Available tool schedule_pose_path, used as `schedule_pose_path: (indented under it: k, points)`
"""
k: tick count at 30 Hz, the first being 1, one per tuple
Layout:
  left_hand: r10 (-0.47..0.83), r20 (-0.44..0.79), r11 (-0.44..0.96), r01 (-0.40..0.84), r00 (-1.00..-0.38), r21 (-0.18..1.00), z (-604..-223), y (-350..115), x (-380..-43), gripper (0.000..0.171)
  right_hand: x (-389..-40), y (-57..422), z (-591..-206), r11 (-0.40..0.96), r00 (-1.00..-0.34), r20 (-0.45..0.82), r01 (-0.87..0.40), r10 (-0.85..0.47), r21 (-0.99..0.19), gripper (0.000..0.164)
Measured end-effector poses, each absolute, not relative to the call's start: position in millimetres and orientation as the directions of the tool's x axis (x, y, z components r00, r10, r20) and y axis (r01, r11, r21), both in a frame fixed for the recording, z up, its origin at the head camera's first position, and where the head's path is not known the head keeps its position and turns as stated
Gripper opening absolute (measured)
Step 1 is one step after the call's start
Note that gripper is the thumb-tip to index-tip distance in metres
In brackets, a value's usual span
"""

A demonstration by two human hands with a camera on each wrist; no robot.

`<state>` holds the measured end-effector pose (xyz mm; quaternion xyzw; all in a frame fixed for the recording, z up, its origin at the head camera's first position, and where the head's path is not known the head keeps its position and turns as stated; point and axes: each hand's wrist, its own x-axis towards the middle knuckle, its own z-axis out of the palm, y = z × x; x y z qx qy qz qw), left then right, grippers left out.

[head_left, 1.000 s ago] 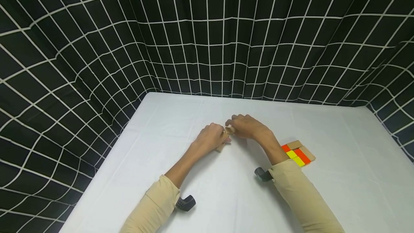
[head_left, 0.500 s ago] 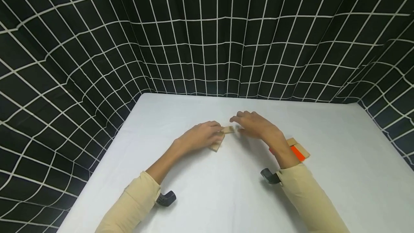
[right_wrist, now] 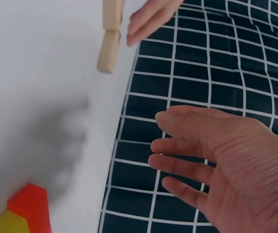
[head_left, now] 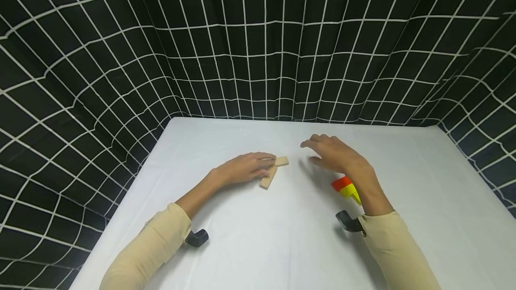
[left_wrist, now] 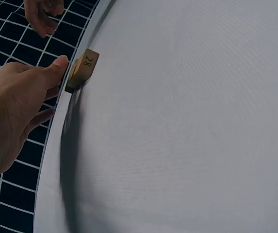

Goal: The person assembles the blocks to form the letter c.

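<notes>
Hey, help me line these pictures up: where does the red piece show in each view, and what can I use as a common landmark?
Head: the red piece is right of centre, below the right hand, with yellow against it.
Left wrist: not in it.
Right wrist: bottom left corner, again touching yellow.
Shared landmark: the right hand, which is at the top left in the left wrist view and lower right in the right wrist view.

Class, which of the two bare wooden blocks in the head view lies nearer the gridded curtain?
The upper-right block; the lower-left block lies farther from the gridded curtain.
</notes>
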<state>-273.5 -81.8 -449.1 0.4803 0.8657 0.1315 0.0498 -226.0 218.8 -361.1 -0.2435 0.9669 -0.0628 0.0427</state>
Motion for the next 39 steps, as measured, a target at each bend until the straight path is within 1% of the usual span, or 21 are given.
schedule_pose_path:
  k: [4,10,14,24,33,39]
  points:
    - [0.847,0.058,0.499,0.828,-0.528,0.256,-448,-78,-275,0.052,-221,225,-356,0.889,-0.897,-0.051,-0.427,-0.440,-0.167,0.047]
    - [0.847,0.069,0.488,0.824,-0.526,0.288,-447,-74,-277,0.050,-218,236,-350,0.904,-0.915,-0.048,-0.387,-0.401,-0.183,0.049]
    - [0.853,0.084,0.474,0.832,-0.515,0.289,-448,-72,-277,0.048,-217,241,-349,0.902,-0.915,-0.044,-0.385,-0.400,-0.193,0.048]
    - [0.856,0.122,0.452,0.842,-0.503,0.296,-451,-72,-276,0.038,-212,253,-350,0.913,-0.926,-0.066,-0.353,-0.372,-0.204,0.047]
    - [0.860,0.091,0.471,0.849,-0.502,0.240,-452,-71,-276,0.039,-208,272,-352,0.926,-0.937,-0.079,-0.320,-0.341,-0.200,0.044]
    - [0.858,0.081,0.475,0.843,-0.508,0.253,-451,-71,-276,0.037,-208,285,-357,0.932,-0.944,-0.099,-0.289,-0.316,-0.217,0.044]
